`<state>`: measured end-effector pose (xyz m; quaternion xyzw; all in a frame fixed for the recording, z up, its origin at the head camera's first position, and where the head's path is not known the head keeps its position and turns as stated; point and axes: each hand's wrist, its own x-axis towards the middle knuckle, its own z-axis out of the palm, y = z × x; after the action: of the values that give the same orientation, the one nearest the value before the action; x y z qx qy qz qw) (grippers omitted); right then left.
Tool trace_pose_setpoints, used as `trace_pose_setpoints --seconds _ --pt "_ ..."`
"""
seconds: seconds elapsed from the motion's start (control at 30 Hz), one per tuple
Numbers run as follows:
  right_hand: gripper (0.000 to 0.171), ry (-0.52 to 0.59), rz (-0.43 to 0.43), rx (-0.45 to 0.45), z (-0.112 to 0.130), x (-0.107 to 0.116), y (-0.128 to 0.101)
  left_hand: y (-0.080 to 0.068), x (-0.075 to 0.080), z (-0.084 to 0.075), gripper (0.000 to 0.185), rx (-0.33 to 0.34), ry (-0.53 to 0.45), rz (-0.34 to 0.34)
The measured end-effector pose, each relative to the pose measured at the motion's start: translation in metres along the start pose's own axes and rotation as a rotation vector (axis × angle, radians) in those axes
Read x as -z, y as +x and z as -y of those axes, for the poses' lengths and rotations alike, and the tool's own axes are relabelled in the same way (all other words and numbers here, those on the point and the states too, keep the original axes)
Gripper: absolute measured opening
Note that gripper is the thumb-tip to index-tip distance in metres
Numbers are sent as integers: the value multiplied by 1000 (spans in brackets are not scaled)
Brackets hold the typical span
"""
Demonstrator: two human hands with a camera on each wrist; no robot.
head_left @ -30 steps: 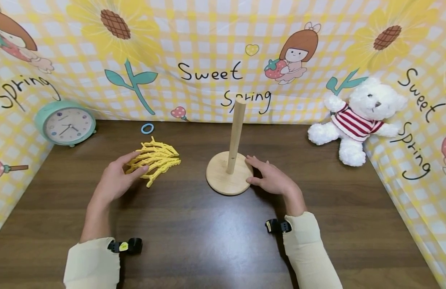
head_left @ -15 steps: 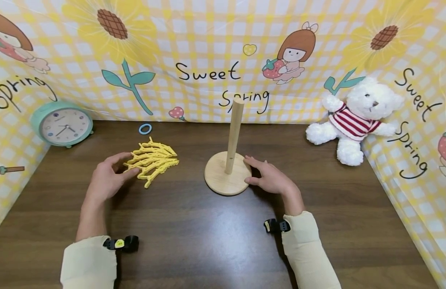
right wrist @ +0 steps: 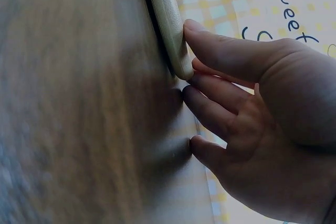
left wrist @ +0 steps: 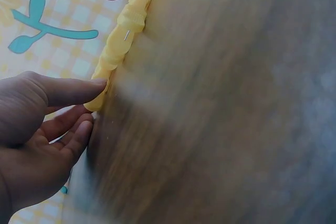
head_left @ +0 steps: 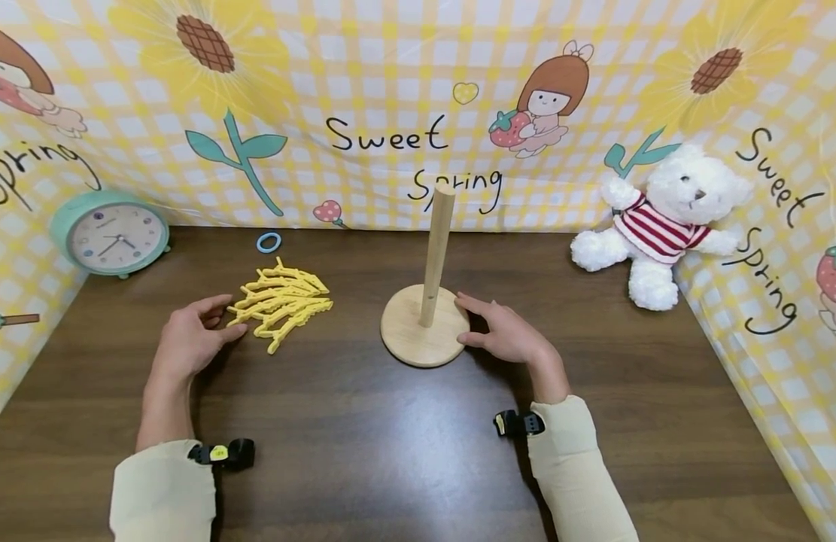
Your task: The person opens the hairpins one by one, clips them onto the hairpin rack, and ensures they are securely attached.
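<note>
A dark brown wooden table (head_left: 390, 452) fills the lower frame under a yellow checked cartoon backdrop (head_left: 390, 68). The left hand (head_left: 187, 339), fingers relaxed, touches the yellow plastic clip pile (head_left: 282, 301); the right hand (head_left: 506, 335) rests loose-fingered against the round pale wooden stand base (head_left: 424, 335)

Yellow plastic clips (head_left: 282, 303); pale matt wooden stand (head_left: 426, 331); dark wood-grain table (head_left: 390, 452).

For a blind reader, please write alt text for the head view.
A right hand touches the base of a wooden peg stand; a left hand rests beside yellow clips on a brown table.
</note>
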<state>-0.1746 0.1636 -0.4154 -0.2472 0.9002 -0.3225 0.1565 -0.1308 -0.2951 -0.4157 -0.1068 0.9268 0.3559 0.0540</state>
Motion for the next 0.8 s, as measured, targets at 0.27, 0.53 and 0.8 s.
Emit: trace_pose_setpoints --seconds 0.27,0.53,0.8 --pt "65 4 0 -3 2 -1 -1 0 0 5 54 -17 17 -41" --pt "68 14 24 5 2 0 -1 -8 7 5 52 -88 -16 -160" --pt "66 15 18 9 -1 1 -2 -11 14 -13 50 -128 -132 -294"
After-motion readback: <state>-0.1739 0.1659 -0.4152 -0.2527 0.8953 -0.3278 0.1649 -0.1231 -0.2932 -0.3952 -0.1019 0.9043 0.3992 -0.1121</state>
